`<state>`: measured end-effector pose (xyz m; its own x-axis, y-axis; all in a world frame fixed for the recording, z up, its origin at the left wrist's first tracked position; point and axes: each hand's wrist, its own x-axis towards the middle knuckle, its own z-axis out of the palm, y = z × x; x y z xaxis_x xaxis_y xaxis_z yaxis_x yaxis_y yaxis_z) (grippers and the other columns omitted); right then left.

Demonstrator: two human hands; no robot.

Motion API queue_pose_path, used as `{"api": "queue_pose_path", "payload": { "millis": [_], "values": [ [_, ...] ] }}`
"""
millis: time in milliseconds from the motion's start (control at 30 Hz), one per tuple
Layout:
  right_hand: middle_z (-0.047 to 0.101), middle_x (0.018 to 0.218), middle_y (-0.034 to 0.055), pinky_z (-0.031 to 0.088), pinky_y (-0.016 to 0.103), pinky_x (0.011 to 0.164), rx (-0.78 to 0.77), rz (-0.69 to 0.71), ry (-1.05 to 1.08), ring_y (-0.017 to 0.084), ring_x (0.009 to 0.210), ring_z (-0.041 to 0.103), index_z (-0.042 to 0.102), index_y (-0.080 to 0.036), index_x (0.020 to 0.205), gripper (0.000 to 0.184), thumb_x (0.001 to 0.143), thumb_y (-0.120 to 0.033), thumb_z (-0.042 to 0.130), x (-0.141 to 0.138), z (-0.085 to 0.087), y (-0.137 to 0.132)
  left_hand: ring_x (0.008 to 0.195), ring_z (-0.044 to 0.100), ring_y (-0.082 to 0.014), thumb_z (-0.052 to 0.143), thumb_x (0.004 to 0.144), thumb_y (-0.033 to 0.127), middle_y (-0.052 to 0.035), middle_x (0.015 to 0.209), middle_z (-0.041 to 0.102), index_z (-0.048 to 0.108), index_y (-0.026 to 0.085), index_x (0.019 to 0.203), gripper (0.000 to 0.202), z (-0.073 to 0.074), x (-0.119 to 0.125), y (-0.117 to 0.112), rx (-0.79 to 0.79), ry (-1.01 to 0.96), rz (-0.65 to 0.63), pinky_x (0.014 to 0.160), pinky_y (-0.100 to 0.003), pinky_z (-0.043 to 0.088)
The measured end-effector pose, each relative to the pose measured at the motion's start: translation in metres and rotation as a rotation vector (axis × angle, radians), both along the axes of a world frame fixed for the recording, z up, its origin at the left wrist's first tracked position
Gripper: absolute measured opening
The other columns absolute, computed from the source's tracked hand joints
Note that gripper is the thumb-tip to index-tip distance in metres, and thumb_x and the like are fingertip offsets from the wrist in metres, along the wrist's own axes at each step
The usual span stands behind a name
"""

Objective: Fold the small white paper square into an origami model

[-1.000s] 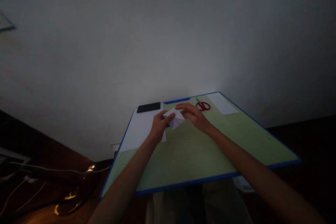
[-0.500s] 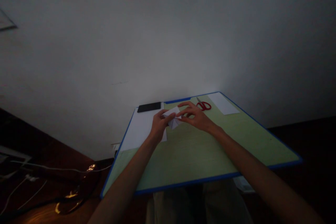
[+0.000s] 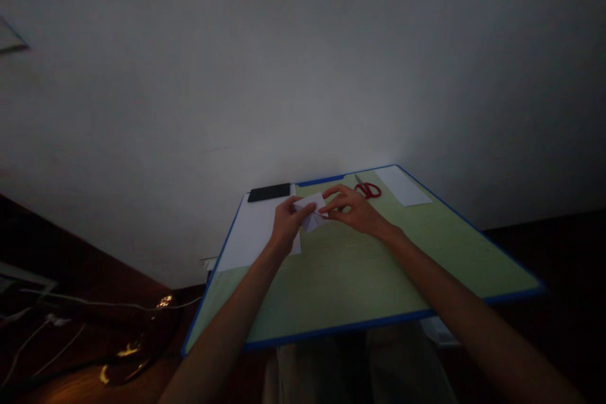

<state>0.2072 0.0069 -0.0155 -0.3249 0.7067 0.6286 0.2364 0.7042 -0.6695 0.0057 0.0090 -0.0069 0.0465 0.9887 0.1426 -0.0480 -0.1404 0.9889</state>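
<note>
A small piece of folded white paper [image 3: 312, 222] with crease lines is held up between my two hands, above the green table top. My left hand [image 3: 286, 219] grips its left side, thumb across the front and fingers behind. At the paper's right edge, my right hand [image 3: 351, 207] pinches it between thumb and fingertips. The fingers partly cover the folds, so their exact shape is hard to make out.
The green table [image 3: 350, 284] has a blue rim and stands against a wall. Red-handled scissors [image 3: 368, 190] lie behind my right hand, near a white paper strip [image 3: 402, 185]. A black phone [image 3: 269, 193] rests on a white sheet [image 3: 250, 233] at left.
The folded paper has tilted slightly between my hands, and its lower point looks flatter. My right fingers have shifted a little along its right edge.
</note>
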Motion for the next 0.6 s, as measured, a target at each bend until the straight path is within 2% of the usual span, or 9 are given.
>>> {"api": "queue_pose_path", "payload": {
  "millis": [100, 200, 367, 500, 600],
  "values": [
    [0.064, 0.117, 0.0049, 0.055, 0.031, 0.072, -0.002, 0.004, -0.031, 0.013, 0.081, 0.063, 0.081, -0.031, 0.093, 0.012, 0.084, -0.027, 0.075, 0.002, 0.000, 0.001, 0.064, 0.062, -0.0157, 0.089, 0.060, 0.042, -0.0038, 0.073, 0.070, 0.068, 0.014, 0.084, 0.043, -0.002, 0.000, 0.001, 0.020, 0.016, -0.005, 0.059, -0.026, 0.047],
    [0.064, 0.119, 0.0047, 0.055, 0.030, 0.071, -0.068, 0.013, 0.032, 0.013, 0.080, 0.063, 0.081, -0.029, 0.093, 0.012, 0.083, -0.034, 0.076, 0.000, -0.001, 0.002, 0.065, 0.063, -0.0162, 0.088, 0.062, 0.044, -0.0044, 0.075, 0.071, 0.067, 0.015, 0.086, 0.043, -0.003, 0.000, 0.000, 0.028, 0.024, -0.016, 0.059, -0.026, 0.047],
    [0.069, 0.102, 0.0062, 0.053, 0.031, 0.074, -0.140, -0.041, 0.147, 0.018, 0.089, 0.065, 0.077, -0.023, 0.091, 0.021, 0.087, -0.043, 0.071, -0.009, -0.007, 0.009, 0.063, 0.064, -0.0155, 0.088, 0.063, 0.044, -0.0021, 0.075, 0.071, 0.061, 0.018, 0.085, 0.043, 0.000, 0.002, -0.004, 0.065, -0.006, -0.054, 0.059, -0.025, 0.047],
    [0.068, 0.085, 0.0032, 0.049, 0.028, 0.063, -0.232, -0.117, 0.199, 0.015, 0.069, 0.062, 0.071, -0.020, 0.090, 0.026, 0.084, -0.045, 0.071, -0.016, -0.012, 0.009, 0.070, 0.066, -0.0168, 0.087, 0.064, 0.041, -0.0028, 0.081, 0.072, 0.059, 0.018, 0.082, 0.040, 0.001, 0.004, -0.005, 0.121, 0.017, -0.093, 0.063, -0.026, 0.050],
    [0.067, 0.080, 0.0008, 0.047, 0.027, 0.059, -0.290, -0.131, 0.256, 0.014, 0.065, 0.061, 0.066, -0.020, 0.090, 0.027, 0.081, -0.044, 0.073, -0.020, -0.011, 0.005, 0.068, 0.066, -0.0168, 0.087, 0.065, 0.041, -0.0024, 0.079, 0.071, 0.063, 0.017, 0.085, 0.040, 0.000, 0.004, -0.005, 0.140, 0.072, -0.080, 0.061, -0.025, 0.049]
  ]
}}
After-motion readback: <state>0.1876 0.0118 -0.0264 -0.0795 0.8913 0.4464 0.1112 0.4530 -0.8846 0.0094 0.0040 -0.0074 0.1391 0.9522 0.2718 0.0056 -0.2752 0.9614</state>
